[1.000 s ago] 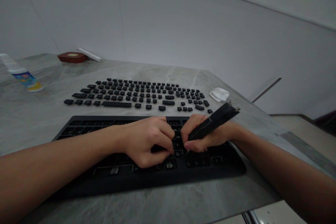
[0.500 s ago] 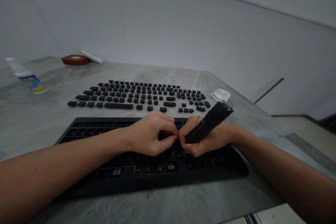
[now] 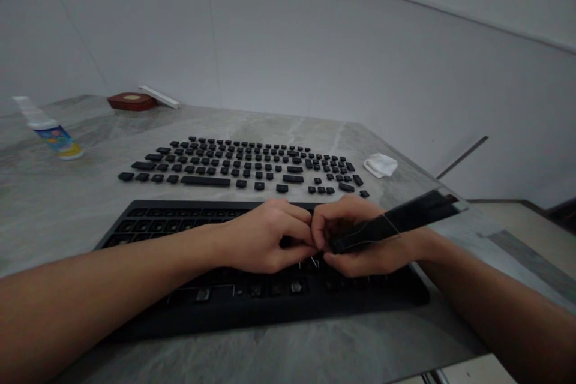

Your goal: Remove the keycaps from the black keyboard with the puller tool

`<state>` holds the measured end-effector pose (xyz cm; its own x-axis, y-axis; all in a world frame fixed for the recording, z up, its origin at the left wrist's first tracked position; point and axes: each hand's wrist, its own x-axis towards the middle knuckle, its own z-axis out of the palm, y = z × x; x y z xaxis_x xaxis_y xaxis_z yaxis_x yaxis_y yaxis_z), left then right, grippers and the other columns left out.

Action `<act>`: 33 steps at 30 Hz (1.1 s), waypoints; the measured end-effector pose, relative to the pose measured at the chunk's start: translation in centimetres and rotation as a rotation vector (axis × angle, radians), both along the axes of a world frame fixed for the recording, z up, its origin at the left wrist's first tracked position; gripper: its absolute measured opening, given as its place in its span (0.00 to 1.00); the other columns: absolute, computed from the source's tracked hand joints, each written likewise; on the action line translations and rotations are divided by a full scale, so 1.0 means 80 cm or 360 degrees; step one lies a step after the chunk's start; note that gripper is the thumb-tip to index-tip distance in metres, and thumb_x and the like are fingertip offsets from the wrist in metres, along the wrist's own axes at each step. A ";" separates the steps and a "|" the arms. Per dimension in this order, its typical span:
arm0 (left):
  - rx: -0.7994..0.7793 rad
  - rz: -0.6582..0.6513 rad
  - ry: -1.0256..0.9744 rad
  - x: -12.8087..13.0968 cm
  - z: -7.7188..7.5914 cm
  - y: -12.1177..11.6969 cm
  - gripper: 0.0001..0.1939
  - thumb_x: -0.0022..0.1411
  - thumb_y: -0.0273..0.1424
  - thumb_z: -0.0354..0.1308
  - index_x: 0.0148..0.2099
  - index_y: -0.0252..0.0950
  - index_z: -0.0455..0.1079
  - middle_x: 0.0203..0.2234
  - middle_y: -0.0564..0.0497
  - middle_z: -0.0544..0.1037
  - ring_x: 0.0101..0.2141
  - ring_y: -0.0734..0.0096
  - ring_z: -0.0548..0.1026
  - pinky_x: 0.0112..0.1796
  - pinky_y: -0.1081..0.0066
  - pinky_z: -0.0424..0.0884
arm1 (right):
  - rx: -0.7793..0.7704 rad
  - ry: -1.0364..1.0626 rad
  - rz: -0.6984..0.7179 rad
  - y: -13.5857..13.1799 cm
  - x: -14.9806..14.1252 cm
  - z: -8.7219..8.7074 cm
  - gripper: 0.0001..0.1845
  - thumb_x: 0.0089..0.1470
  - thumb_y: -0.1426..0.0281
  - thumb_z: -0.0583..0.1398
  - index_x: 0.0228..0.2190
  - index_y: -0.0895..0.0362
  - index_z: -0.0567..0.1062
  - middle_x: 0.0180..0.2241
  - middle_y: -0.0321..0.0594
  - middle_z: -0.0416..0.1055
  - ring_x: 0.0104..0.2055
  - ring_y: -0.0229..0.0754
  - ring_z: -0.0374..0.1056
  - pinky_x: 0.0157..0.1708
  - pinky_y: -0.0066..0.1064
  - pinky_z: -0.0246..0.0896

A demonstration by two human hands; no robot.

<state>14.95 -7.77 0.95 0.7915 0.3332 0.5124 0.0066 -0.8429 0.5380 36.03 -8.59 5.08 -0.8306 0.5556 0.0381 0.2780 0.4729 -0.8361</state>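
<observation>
Both my hands are over the black keyboard base (image 3: 270,312), whose key sockets show without caps. My left hand (image 3: 274,237) is closed in a pinch, its fingertips meeting those of the right; whatever sits between them is hidden. In my right hand (image 3: 360,240) a long, flat black object (image 3: 400,219) lies across the palm, its far end pointing right. A thin light line runs over it, and its exact kind is unclear. Beyond the base, removed black keycaps (image 3: 206,181) lie in rows on the table.
A crumpled white cloth (image 3: 380,165) lies right of the keycaps. At the far left stands a spray bottle (image 3: 58,139) with a blue and yellow label. A reddish-brown box (image 3: 131,102) and a white strip (image 3: 159,96) rest near the wall. The grey marbled table (image 3: 252,351) ends at the right.
The black object in my right hand has swung down from a steep tilt to a flatter one, pointing farther right. Both hands have shifted slightly right, fingertips still together.
</observation>
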 end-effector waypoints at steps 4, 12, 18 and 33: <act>-0.0021 0.0111 0.0022 0.000 0.002 0.000 0.07 0.63 0.22 0.57 0.34 0.30 0.76 0.27 0.49 0.77 0.28 0.73 0.74 0.31 0.74 0.67 | 0.0310 -0.0169 -0.0212 -0.011 0.000 -0.001 0.07 0.47 0.75 0.62 0.21 0.60 0.69 0.17 0.29 0.63 0.18 0.27 0.55 0.17 0.18 0.49; -0.0041 0.0218 -0.0007 0.004 0.006 -0.004 0.07 0.63 0.23 0.58 0.34 0.30 0.76 0.25 0.51 0.74 0.26 0.75 0.71 0.30 0.75 0.65 | 0.0247 -0.0152 -0.0227 -0.012 0.010 -0.017 0.20 0.57 0.66 0.61 0.18 0.60 0.65 0.17 0.28 0.55 0.19 0.28 0.51 0.17 0.20 0.46; -0.0153 0.0289 -0.0041 0.002 0.007 -0.003 0.06 0.64 0.22 0.58 0.37 0.30 0.76 0.27 0.51 0.74 0.28 0.75 0.70 0.31 0.75 0.65 | 0.0267 -0.0034 -0.0419 -0.016 0.010 -0.022 0.18 0.56 0.67 0.60 0.17 0.59 0.66 0.16 0.29 0.58 0.18 0.29 0.52 0.17 0.21 0.48; -0.0403 0.0263 0.0000 0.006 0.001 -0.009 0.07 0.60 0.22 0.64 0.30 0.32 0.70 0.26 0.54 0.75 0.29 0.76 0.71 0.32 0.76 0.64 | 0.0496 0.0155 -0.0231 -0.023 0.009 -0.025 0.13 0.61 0.71 0.55 0.24 0.58 0.67 0.21 0.31 0.61 0.23 0.32 0.58 0.23 0.23 0.56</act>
